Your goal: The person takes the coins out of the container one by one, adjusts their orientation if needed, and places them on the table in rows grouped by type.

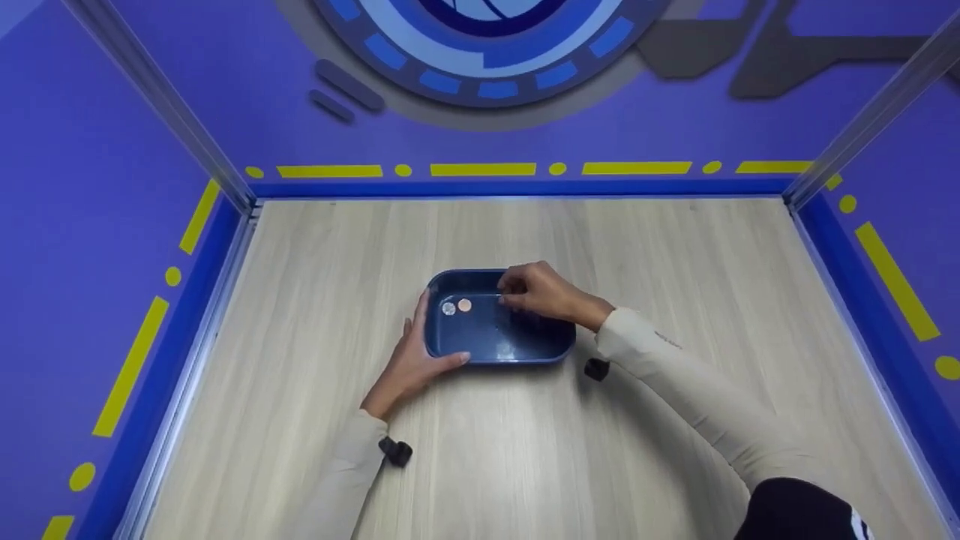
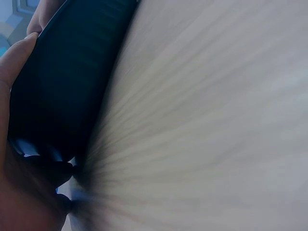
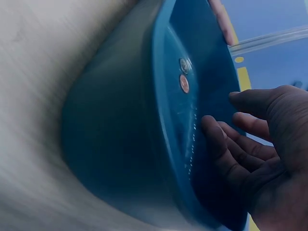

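Note:
A dark blue rectangular tub (image 1: 495, 330) with rounded corners stands on the table. Two round, coin-like discs, one silvery (image 1: 448, 308) and one copper-coloured (image 1: 465, 305), lie side by side on its floor toward the left. My left hand (image 1: 420, 356) grips the tub's left end, thumb over the front rim and fingers along the side wall. Over the right half of the tub hovers my right hand (image 1: 544, 292). Its fingers (image 3: 219, 137) are loosely bent, with a gap between them and nothing visible inside it in the right wrist view.
The pale wood-grain table (image 1: 337, 262) surrounds the tub. Blue panels with yellow markings (image 1: 484, 169) enclose it at the back and both sides, joined by metal corner posts (image 1: 172, 112). Small black devices (image 1: 396, 451) sit at both wrists.

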### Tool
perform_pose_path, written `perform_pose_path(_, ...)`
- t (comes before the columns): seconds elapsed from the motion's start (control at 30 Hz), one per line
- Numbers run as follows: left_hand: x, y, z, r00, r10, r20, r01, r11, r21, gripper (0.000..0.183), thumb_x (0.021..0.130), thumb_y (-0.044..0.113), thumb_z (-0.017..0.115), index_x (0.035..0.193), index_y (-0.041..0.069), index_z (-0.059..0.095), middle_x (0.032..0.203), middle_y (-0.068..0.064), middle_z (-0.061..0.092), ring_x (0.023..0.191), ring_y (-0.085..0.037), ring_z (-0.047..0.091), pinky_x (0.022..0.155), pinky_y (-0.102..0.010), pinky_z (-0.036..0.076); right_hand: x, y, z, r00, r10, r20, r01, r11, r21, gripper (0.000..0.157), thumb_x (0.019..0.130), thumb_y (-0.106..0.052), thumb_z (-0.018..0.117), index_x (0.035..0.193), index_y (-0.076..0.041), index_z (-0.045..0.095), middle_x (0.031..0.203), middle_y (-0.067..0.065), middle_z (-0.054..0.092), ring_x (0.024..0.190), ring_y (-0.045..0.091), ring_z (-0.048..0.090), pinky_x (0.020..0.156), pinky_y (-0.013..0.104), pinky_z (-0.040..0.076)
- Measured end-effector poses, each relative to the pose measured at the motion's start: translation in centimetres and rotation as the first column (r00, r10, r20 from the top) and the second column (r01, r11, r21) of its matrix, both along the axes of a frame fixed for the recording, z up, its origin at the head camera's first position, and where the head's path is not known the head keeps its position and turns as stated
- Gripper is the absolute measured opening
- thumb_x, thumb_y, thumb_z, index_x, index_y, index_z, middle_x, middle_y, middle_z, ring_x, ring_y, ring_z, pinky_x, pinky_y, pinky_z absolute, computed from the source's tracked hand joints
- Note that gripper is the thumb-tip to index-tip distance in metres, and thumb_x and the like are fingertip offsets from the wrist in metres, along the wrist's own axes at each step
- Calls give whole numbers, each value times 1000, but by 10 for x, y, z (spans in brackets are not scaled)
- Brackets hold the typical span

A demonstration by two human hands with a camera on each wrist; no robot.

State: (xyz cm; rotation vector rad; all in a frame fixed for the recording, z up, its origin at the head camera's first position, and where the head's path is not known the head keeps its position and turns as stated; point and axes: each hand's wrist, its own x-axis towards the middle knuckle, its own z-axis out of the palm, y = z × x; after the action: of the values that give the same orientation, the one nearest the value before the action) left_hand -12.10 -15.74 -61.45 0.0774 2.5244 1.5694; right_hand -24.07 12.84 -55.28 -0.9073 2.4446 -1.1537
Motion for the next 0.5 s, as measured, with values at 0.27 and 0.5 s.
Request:
perform_pose_path(0.27, 1, -3, -1, 1000, -6, -7, 6, 1000, -7, 139, 79, 59, 95, 179, 33, 3, 184, -15, 12, 163, -61, -1, 127, -78, 15, -6, -22, -6, 998, 64, 2, -64, 997, 50, 26, 100, -6, 81, 121, 8, 78, 100, 16, 82, 76, 18, 77, 68, 30, 63)
perform_pose_path(0.5, 0, -1, 1, 1000, -7, -1, 7, 1000, -21, 135, 82, 55, 94, 179, 35, 2, 184, -15, 12, 164, -59, 0, 126, -79, 17, -12, -35, -12, 993, 113, 40, -115, 991, 65, 27, 100, -7, 80, 124, 5, 78, 101, 12, 82, 80, 15, 76, 72, 31, 63)
